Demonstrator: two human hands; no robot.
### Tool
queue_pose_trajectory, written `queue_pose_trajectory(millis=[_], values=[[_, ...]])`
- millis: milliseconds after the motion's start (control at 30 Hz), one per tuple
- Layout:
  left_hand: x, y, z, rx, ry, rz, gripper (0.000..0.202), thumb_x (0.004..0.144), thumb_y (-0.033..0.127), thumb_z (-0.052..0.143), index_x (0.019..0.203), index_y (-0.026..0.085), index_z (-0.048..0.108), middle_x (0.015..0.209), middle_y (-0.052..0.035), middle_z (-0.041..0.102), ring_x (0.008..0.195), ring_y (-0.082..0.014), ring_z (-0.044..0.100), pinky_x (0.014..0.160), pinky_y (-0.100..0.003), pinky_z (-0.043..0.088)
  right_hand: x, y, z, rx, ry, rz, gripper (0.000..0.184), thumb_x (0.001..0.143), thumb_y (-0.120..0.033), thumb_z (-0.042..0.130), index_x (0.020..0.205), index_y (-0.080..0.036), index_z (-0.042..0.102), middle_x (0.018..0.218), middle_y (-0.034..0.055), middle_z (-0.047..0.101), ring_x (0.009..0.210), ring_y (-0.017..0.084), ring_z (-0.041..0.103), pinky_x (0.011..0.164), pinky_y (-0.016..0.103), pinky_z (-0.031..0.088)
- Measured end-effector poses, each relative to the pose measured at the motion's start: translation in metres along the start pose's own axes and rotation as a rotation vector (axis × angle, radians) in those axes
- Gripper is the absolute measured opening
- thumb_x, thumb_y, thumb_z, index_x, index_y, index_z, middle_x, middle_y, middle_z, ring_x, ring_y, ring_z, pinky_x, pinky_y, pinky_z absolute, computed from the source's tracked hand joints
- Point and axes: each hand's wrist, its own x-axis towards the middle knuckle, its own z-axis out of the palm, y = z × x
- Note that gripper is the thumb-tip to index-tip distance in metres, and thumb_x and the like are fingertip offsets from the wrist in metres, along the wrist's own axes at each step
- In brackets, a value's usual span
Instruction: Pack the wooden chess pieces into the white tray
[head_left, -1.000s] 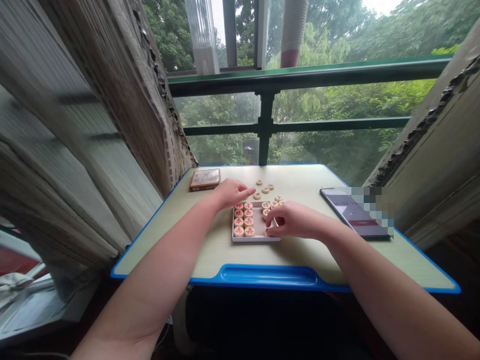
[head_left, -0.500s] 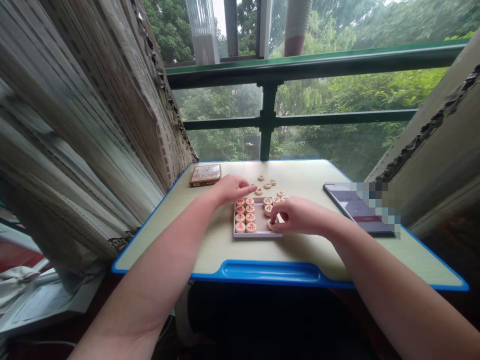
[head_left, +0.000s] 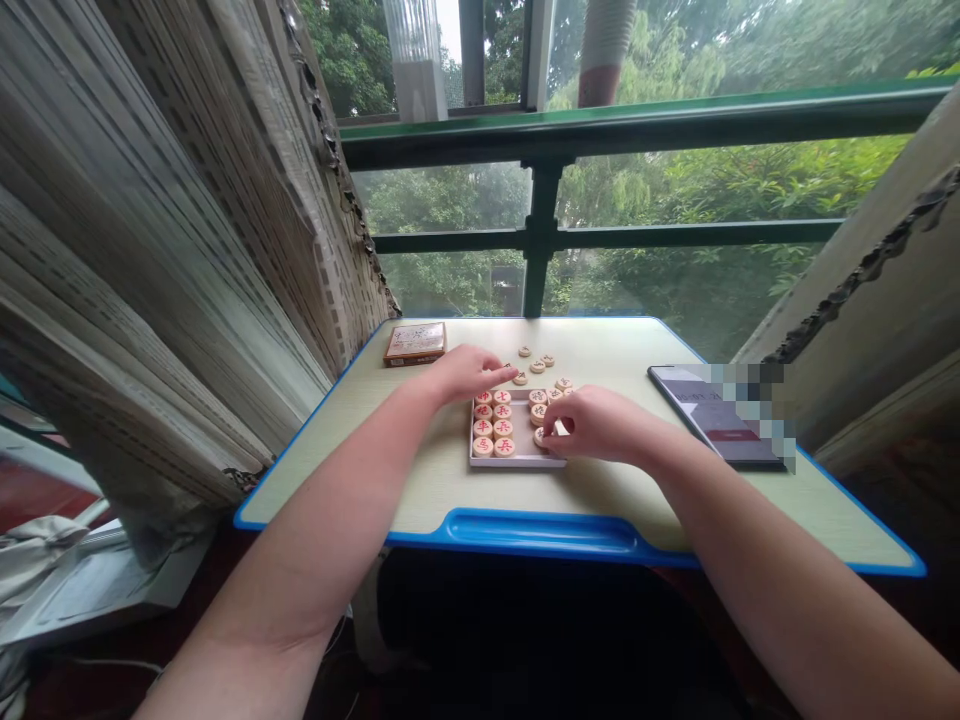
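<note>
A shallow white box holds xiangqi pieces. Red-marked pieces stand in two columns on its left side, and others sit at the back right. Inside the box's right part, my right hand pinches a xiangqi piece between thumb and fingers. My left hand is over the back left corner of the box, its fingertips closed on a xiangqi piece that is mostly hidden. Close to those fingertips lies a loose piece. My right hand covers part of the box's right edge.
Several loose pieces lie behind the box. A brown box lid rests at the table's back left. On the right is a tablet showing a timer. The table has a blue front tray; curtains flank it.
The right hand has shifted its piece slightly back and left inside the box. The left hand stays almost in place. The whole view has moved a little.
</note>
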Motion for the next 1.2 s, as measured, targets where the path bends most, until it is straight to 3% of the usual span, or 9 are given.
queue_pose_trajectory(millis=[300, 600, 1067, 1200], values=[[-0.0002, 0.0005, 0.0024, -0.026, -0.016, 0.008, 0.06, 0.073, 0.067, 0.041, 0.083, 0.016, 0.071, 0.077, -0.0045, 0.069, 0.07, -0.0173, 0.058, 0.065, -0.026, 0.041, 0.0011, 0.0002, -0.0013, 0.027, -0.003, 0.01, 0.018, 0.07, -0.034, 0.056, 0.074, -0.021, 0.069, 0.067, 0.0031, 0.064, 0.057, 0.013, 0.05, 0.05, 0.023, 0.03], [0.002, -0.0024, 0.0042, -0.029, 0.061, 0.065, 0.053, 0.074, 0.061, 0.046, 0.087, 0.017, 0.071, 0.095, -0.0078, 0.068, 0.088, -0.0207, 0.059, 0.081, -0.028, 0.043, 0.0, 0.0015, -0.0005, 0.03, -0.001, 0.011, 0.019, 0.069, -0.036, 0.057, 0.076, -0.023, 0.069, 0.066, 0.0023, 0.063, 0.056, 0.013, 0.049, 0.05, 0.023, 0.029], [0.0008, -0.0014, 0.0032, -0.021, 0.019, 0.05, 0.06, 0.077, 0.065, 0.036, 0.079, 0.016, 0.071, 0.079, -0.0065, 0.069, 0.076, -0.0187, 0.06, 0.072, -0.026, 0.042, -0.0002, 0.0023, -0.001, 0.065, 0.005, -0.02, 0.019, 0.071, -0.036, 0.057, 0.077, -0.022, 0.069, 0.064, 0.0022, 0.061, 0.054, 0.011, 0.046, 0.05, 0.023, 0.028], [0.0013, -0.0031, 0.0049, -0.067, 0.041, 0.021, 0.059, 0.076, 0.064, 0.037, 0.076, 0.015, 0.07, 0.07, -0.0051, 0.067, 0.07, -0.0177, 0.058, 0.065, -0.025, 0.042, -0.0024, 0.0062, -0.0044, 0.079, 0.077, -0.081, 0.023, 0.076, -0.035, 0.051, 0.077, -0.02, 0.068, 0.06, 0.0016, 0.059, 0.051, 0.01, 0.043, 0.051, 0.023, 0.027]])
